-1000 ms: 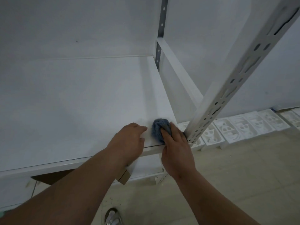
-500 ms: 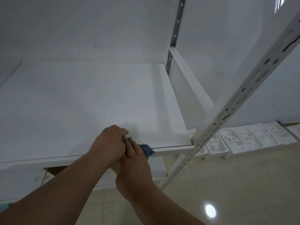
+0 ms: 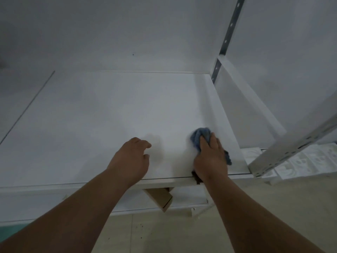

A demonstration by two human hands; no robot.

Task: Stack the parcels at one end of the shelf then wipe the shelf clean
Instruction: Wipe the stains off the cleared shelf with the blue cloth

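Near the shelf's [image 3: 109, 110] front edge, the right hand [image 3: 209, 157] is gripping a blue cloth [image 3: 199, 136], pressing it down at four o'clock. At its nine o'clock, the left hand [image 3: 130, 159] is resting loosely curled, holding nothing.

Left hand [image 3: 130, 158] loosely curled, palm down, right hand [image 3: 210, 157] in closed grip, both arms outstretched

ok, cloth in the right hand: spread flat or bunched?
Bunched. The blue cloth bulges in folds from under the right hand on the shelf.
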